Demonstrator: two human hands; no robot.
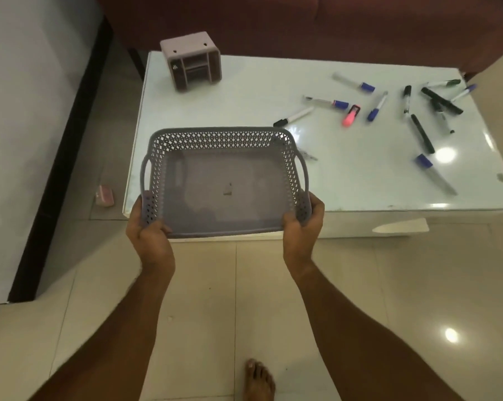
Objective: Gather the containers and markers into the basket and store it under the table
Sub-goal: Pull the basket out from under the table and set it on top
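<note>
Now | left hand (150,233) and right hand (301,227) each keep a grip clamped on the near corners of the empty basket (224,180) | it overhangs the worktop (244,91) edge | risk: tilting or slipping off | markers (377,105) lie well apart to its right

Both arms reach forward, left hand (150,233) and right hand (302,227) each closed in a grip.

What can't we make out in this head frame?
- Space under the table: hidden by its top; storage spot unseen.
- Marker beside the basket: mostly behind the right wall, only a tip shows.
- Whether the basket rests on the table or is lifted: unclear, though left hand and right hand grip it.
- Organiser compartments: too dark to check contents.
- Marker labels: blurred.
</note>
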